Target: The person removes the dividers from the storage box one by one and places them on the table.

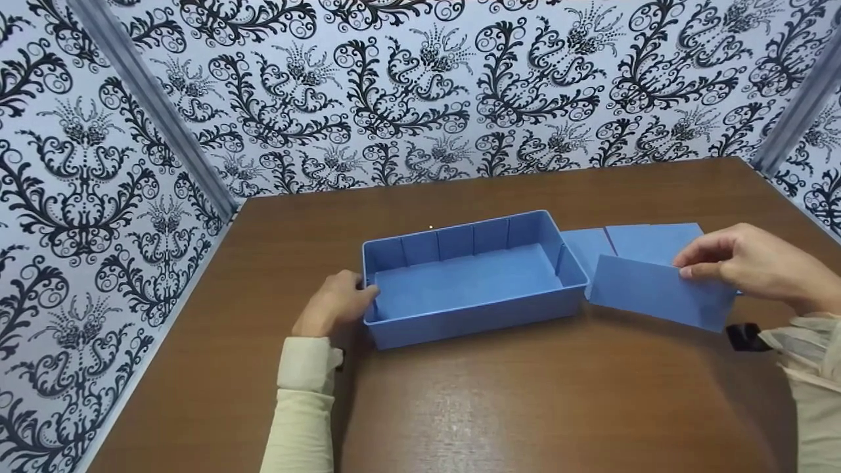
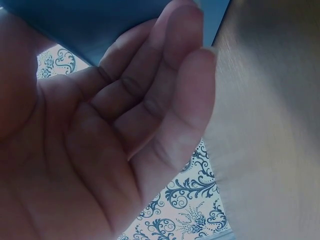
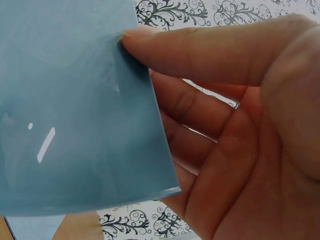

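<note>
A blue plastic bin [image 1: 473,318] with slotted inner walls stands on the wooden table. My left hand [image 1: 338,299] grips its left end wall, thumb over the rim; in the left wrist view the fingers [image 2: 192,95] curl beneath the dark blue wall [image 2: 85,25]. Right of the bin, my right hand [image 1: 742,263] pinches a flat blue divider panel [image 1: 657,289] by its upper edge, holding it tilted above the table. The right wrist view shows the thumb [image 3: 195,50] on the glossy face of that panel [image 3: 75,110], the other fingers behind it.
More flat blue panels [image 1: 650,240] lie on the table behind the held one, to the right of the bin. The brown table [image 1: 447,401] reaches back to walls [image 1: 407,92] covered in black-and-white scroll pattern.
</note>
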Action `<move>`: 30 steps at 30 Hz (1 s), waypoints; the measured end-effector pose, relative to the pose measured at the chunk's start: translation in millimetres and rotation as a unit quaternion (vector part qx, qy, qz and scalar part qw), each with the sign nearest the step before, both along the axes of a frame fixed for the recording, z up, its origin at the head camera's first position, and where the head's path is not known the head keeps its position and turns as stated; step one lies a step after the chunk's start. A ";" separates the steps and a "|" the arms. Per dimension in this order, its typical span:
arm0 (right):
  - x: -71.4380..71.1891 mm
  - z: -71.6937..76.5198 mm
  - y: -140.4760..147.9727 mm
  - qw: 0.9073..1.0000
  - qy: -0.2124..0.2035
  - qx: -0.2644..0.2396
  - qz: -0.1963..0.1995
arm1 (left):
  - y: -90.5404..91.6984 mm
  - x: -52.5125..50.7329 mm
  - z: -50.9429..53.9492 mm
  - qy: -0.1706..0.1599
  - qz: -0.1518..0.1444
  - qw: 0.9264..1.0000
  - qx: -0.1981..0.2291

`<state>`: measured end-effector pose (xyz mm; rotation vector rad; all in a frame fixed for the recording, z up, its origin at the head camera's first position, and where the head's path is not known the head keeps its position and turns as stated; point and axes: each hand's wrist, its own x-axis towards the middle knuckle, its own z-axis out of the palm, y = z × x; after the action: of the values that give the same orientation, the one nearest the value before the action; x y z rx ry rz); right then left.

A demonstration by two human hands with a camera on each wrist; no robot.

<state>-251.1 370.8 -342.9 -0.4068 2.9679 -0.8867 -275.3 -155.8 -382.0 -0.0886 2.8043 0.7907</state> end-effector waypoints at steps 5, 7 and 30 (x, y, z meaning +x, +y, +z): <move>-2.4 -3.1 1.3 1.000 -0.012 0.009 0.011 | 0.3 0.7 -0.3 -0.002 0.005 1.000 0.005; -3.1 -4.4 1.5 1.000 -0.017 0.013 0.017 | 0.6 0.9 -0.6 -0.002 0.008 1.000 0.006; -13.4 -18.8 3.1 0.994 -0.094 0.043 0.043 | 1.5 2.3 0.7 0.004 0.005 1.000 0.015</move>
<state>-264.5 373.8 -361.8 -0.4183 2.7829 -0.7414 -273.0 -154.3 -381.3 -0.0952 2.8015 0.8377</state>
